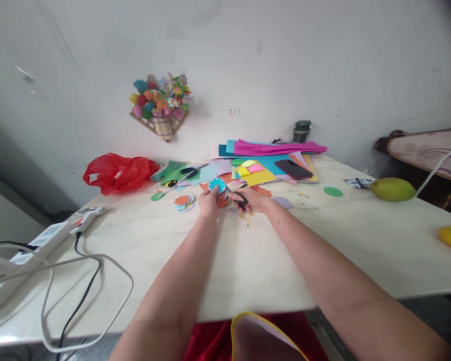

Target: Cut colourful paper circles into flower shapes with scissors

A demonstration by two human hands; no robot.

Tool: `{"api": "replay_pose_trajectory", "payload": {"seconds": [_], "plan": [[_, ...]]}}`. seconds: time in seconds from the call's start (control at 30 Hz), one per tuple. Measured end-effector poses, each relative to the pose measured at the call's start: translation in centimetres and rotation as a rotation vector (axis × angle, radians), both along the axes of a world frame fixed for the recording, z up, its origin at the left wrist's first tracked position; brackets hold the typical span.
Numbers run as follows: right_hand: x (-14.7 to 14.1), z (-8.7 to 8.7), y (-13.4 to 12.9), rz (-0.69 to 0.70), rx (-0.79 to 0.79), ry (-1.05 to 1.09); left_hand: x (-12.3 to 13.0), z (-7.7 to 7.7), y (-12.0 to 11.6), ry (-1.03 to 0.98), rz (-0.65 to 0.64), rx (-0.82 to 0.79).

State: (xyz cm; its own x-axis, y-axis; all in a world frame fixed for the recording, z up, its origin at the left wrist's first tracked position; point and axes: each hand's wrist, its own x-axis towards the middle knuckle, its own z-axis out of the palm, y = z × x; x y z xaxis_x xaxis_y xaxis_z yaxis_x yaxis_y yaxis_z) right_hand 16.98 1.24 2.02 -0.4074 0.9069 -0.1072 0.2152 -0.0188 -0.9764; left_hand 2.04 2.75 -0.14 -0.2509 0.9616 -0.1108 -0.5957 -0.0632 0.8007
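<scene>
Between the fingers of my left hand (pixel 208 201) is a blue paper flower (pixel 217 185) with a scalloped edge. My right hand (pixel 252 198) is closed around the black handles of a pair of scissors (pixel 242 201), whose blades point left to the paper's edge. Small coloured paper scraps (pixel 247 220) lie on the table below my hands. Left of them rests a small stack of cut paper flowers (pixel 184 202), an orange one on top. Orange paper pieces (pixel 262 191) and a lilac paper circle (pixel 282 202) lie near my right hand.
Coloured sheets (pixel 261 173), magenta paper (pixel 278 147) and a phone (pixel 293 169) lie at the back. A second pair of scissors (pixel 190 173) and a red plastic bag (pixel 116 173) are back left. Power strips (pixel 47 240) and cables occupy the left; a mango (pixel 393 189) sits right.
</scene>
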Motion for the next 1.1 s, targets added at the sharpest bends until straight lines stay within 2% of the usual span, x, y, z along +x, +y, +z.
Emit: {"api": "replay_pose_trajectory", "payload": {"seconds": [1.1], "plan": [[-0.16, 0.09, -0.17, -0.002, 0.033, 0.009, -0.12, 0.15, -0.01, 0.011, 0.003, 0.030]]}}
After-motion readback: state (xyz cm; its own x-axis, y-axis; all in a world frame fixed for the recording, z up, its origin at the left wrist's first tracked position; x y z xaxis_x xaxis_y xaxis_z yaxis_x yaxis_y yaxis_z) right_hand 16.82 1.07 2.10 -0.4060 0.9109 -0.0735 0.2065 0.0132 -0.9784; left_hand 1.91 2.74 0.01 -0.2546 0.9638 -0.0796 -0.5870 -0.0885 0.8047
